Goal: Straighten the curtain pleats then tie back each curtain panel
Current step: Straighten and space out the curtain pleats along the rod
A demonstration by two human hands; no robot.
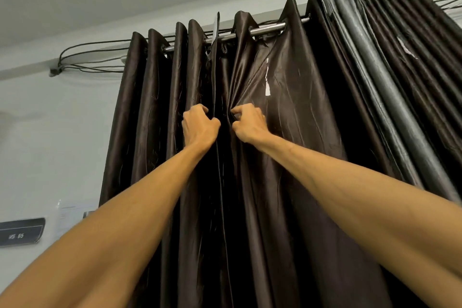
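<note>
Both arms reached up to the dark brown curtain [300, 147], which hung in pleats from a metal rod [267, 28] at twelve o'clock from the hands. The left hand [200, 127] had its fingers curled round the hemmed edge of the left panel [155, 112]. The right hand [247, 124], just beside it at three o'clock, pinched a fold of the right-side fabric. A narrow dark gap lay between the two hands. A white tear [267, 82] showed at one o'clock from the right hand. Tightly bunched grey and black pleats [375, 62] hung at two o'clock. Black cables [87, 57] ran along the wall at ten o'clock, and a dark sign [21, 232] sat at eight o'clock.
</note>
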